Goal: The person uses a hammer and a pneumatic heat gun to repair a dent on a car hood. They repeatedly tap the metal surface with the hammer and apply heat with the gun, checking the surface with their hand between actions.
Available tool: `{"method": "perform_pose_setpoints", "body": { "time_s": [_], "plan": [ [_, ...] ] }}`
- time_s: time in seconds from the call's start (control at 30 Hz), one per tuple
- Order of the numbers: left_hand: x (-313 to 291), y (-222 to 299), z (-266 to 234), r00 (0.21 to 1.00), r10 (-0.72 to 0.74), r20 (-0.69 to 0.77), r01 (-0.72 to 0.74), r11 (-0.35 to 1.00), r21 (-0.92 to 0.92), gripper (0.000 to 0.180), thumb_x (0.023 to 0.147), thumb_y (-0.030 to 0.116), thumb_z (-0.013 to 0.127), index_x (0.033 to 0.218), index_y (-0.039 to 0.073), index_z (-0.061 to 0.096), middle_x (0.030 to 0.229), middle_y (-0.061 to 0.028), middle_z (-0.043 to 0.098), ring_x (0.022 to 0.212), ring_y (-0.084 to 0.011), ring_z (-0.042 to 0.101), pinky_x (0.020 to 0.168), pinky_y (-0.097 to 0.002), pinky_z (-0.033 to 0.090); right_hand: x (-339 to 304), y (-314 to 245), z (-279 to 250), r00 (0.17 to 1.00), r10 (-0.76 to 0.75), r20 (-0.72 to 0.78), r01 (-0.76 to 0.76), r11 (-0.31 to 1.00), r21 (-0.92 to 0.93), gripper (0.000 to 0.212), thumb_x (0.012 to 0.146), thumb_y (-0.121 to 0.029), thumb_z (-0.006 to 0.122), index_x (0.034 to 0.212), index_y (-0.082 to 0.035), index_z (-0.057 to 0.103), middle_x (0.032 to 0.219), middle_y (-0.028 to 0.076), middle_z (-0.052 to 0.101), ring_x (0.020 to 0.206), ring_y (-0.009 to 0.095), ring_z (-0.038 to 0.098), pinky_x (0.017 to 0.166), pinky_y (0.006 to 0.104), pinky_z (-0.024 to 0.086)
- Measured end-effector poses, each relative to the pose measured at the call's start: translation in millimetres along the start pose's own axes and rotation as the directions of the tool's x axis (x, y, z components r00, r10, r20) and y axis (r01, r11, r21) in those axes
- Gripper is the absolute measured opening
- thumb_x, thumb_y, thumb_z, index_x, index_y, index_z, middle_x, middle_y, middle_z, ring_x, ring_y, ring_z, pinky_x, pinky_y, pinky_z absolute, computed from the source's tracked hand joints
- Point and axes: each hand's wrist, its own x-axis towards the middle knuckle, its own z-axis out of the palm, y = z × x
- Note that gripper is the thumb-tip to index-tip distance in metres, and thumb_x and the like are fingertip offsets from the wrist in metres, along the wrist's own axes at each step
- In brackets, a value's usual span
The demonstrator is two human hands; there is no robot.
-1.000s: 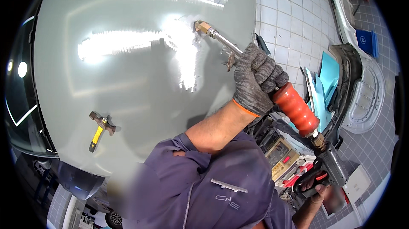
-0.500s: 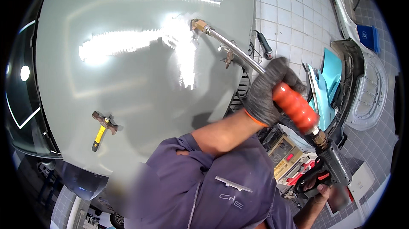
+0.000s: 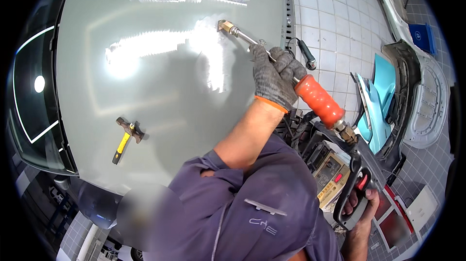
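Observation:
A long dent puller with a metal shaft, an orange ribbed sliding weight (image 3: 320, 100) and a black pistol handle (image 3: 359, 173) slants across the view. Its brass tip (image 3: 225, 25) meets a shiny bare-metal patch on a grey-green car panel (image 3: 160, 86). My left hand (image 3: 274, 79), in a grey glove with an orange cuff, is closed around the shaft just ahead of the weight. My right hand (image 3: 361, 205), bare, is wrapped round the pistol handle near its red trigger; some of its fingers are hidden. A hammer (image 3: 125, 140) with a yellow-and-black handle lies on the panel.
A dark windscreen (image 3: 39, 110) borders the panel at left. On the white tiled floor (image 3: 330, 23) lies a black corded tool (image 3: 307, 55). At right are turquoise sheets (image 3: 383, 84), a removed car body part (image 3: 427, 101) and a beige machine with controls (image 3: 332, 173).
My gloved left hand has moved toward the tip, from the front of the weight onto the shaft. The weight, handle and right hand have shifted up and left; the tip stays on the patch.

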Motion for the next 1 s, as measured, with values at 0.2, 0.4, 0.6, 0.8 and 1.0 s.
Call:
{"method": "perform_pose_setpoints", "body": {
  "time_s": [0.2,0.4,0.6,0.8,1.0],
  "plan": [
    [-15.8,4.2,22.8,1.0,-0.012,-0.01,0.012,1.0,-0.016,0.054,0.105,0.059,0.042,0.069,0.019,0.04,0.054,0.0068,0.032,0.049,-0.0114,0.033,0.054,-0.0304,0.04,3.5,3.5,-26.7,0.887,-0.331,0.323,0.457,0.731,-0.507,0.055,0.075,-0.025,0.071,0.118,0.004,0.054,0.067,0.016,0.06,0.055,0.029,0.062,0.055,0.0408,0.055],
    [-28.0,-9.6,-4.4,0.841,-0.067,0.537,0.29,0.894,-0.342,0.05,0.102,0.059,0.051,0.073,0.019,0.045,0.057,0.008,0.033,0.054,-0.009,0.04,0.064,-0.0304,0.048,-5.3,-32.9,-27.0,0.568,-0.451,0.688,0.704,-0.167,-0.691,0.06,0.074,-0.021,0.074,0.124,0.005,0.053,0.068,0.017,0.06,0.058,0.03,0.064,0.057,0.0408,0.056],
    [-36.6,-17.7,44.1,0.979,-0.146,-0.146,0.134,0.987,-0.083,0.043,0.1,0.054,0.06,0.078,0.019,0.047,0.06,0.0075,0.034,0.056,-0.0112,0.037,0.069,-0.035,0.046,-1.1,-18.6,-16.3,0.861,-0.397,0.318,0.508,0.698,-0.504,0.06,0.074,-0.021,0.074,0.123,0.006,0.053,0.068,0.017,0.06,0.058,0.03,0.064,0.056,0.0409,0.057],
    [-26.8,5.8,39.4,0.998,-0.048,-0.026,0.047,0.997,-0.064,0.043,0.105,0.05,0.052,0.076,0.019,0.047,0.06,0.0076,0.035,0.054,-0.0112,0.036,0.065,-0.032,0.043,5.3,-19.9,-5.4,0.876,-0.373,0.305,0.481,0.713,-0.51,0.06,0.074,-0.021,0.073,0.123,0.007,0.053,0.067,0.017,0.06,0.057,0.03,0.064,0.056,0.041,0.057],
    [-24.3,19.9,38.6,0.999,-0.025,0.022,0.027,0.998,-0.057,0.043,0.107,0.049,0.048,0.076,0.018,0.047,0.06,0.0083,0.036,0.056,-0.0102,0.039,0.064,-0.0297,0.04,4.9,-22.1,-2.4,0.877,-0.373,0.302,0.479,0.712,-0.513,0.06,0.074,-0.021,0.073,0.122,0.007,0.053,0.067,0.017,0.06,0.057,0.031,0.064,0.055,0.0411,0.057]
  ]
}}
